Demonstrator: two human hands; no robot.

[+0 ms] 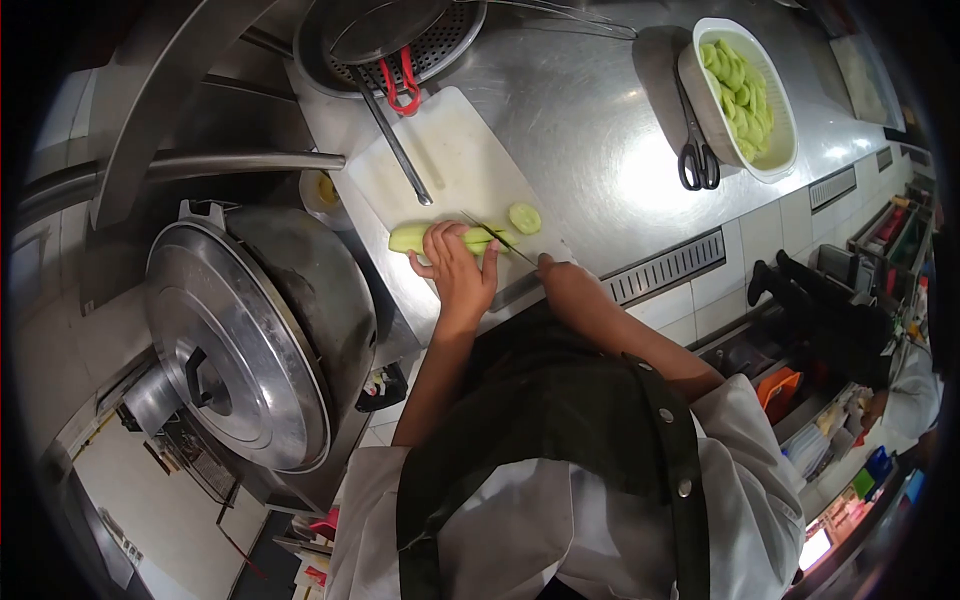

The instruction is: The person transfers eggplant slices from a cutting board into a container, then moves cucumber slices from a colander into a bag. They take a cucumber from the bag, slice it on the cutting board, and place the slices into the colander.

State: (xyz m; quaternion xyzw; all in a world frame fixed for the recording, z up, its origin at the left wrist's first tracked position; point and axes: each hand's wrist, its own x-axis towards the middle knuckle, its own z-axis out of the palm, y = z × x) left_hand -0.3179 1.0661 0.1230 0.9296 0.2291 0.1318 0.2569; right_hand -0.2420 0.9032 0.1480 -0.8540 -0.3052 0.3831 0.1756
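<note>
A peeled cucumber (405, 239) lies across the near part of the white cutting board (460, 140). My left hand (460, 268) is closed over it, fingers curled on top and the thumb toward the cut end. My right hand (557, 277) grips a kitchen knife (521, 254); its handle is mostly hidden in my fist. The blade stands at the cucumber's right end, close to my left fingertips. One cut round cucumber slice (524, 218) lies flat on the board, just beyond the blade.
A white tub (790, 130) of pale green slices stands at the right, black scissors (697, 165) beside it. A perforated metal strainer (440, 60) and red-handled tool (402, 85) sit at the back. A large lidded pot (250, 340) is left. Another person (905, 370) stands far right.
</note>
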